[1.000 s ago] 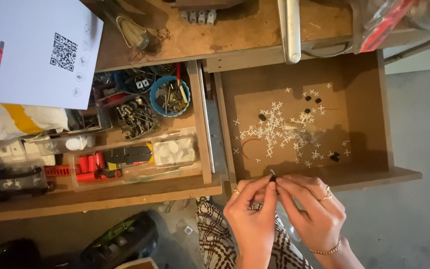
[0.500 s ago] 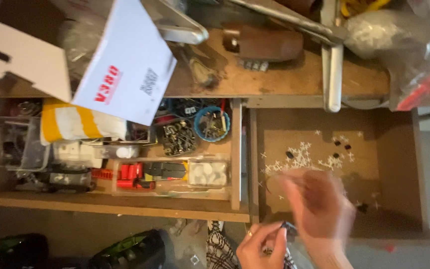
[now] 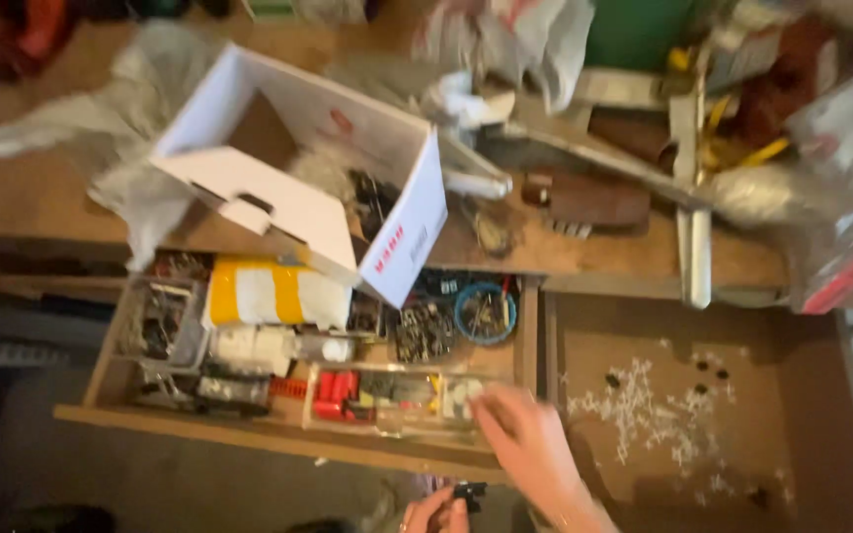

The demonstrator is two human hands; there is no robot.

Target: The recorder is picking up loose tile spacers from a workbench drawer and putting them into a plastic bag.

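Head view, blurred by motion. Left hand (image 3: pixel 434 511) low at the frame's bottom edge, only partly in view; its fingertips pinch a small black part (image 3: pixel 468 490), which juts up just above the fingers. The part's kind is too small and smeared to tell.

Right hand (image 3: pixel 523 439) up and to the right of the left hand, reaching forward over the front edge of the left drawer (image 3: pixel 278 434). Fingers look loosely extended, nothing seen between them; blur keeps me from telling more. Its fingertips sit at or just over the clear plastic organizer box (image 3: pixel 392 398), which holds red pieces and white pieces; touching or not, cannot tell.

Beyond the right hand, farther in the same drawer: a blue round cup (image 3: pixel 485 312) of small hardware and a heap of dark metal bits (image 3: pixel 423 331). Off to the left hand's far side, a yellow-and-white striped packet (image 3: pixel 273 293).

To the right of the right hand, the right drawer (image 3: pixel 812 415) with scattered small white cross-shaped spacers (image 3: pixel 644 415) and a few black bits. Above both drawers, on the worktop, an open white cardboard box (image 3: pixel 298 188) tipped over the drawer's back.
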